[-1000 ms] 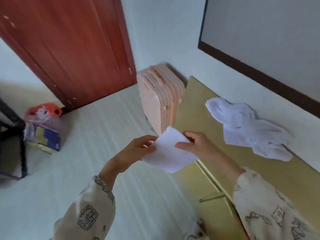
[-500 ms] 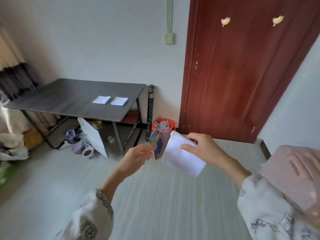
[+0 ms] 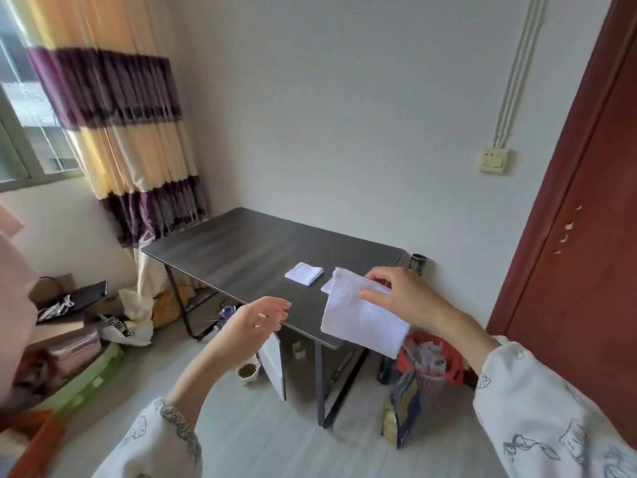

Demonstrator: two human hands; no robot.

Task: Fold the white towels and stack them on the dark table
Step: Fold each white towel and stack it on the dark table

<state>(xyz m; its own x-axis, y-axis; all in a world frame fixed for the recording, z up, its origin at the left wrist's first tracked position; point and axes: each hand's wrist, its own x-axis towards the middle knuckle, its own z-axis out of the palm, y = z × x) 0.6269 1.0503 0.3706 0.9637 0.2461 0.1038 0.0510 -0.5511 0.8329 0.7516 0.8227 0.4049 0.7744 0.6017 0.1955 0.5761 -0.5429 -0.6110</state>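
Carrying a folded white towel [image 3: 362, 319] pinched in the right hand [image 3: 406, 298], left hand [image 3: 251, 322] relaxed and empty, next needs placing on the counter [image 3: 248, 250] stack [image 3: 304, 273].

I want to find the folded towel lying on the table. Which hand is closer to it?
Right. The right hand holds another towel just beside the folded towel; the left hand hovers empty off the table's near edge.

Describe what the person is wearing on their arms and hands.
Both hands, the left hand and right hand, are bare: no gloves, rings or watch visible. Both arms wear long, loose cream-white sleeves printed with dark line-drawn doodles. The left sleeve has a dark patterned band at its cuff; the right sleeve shows scattered outline sketches.
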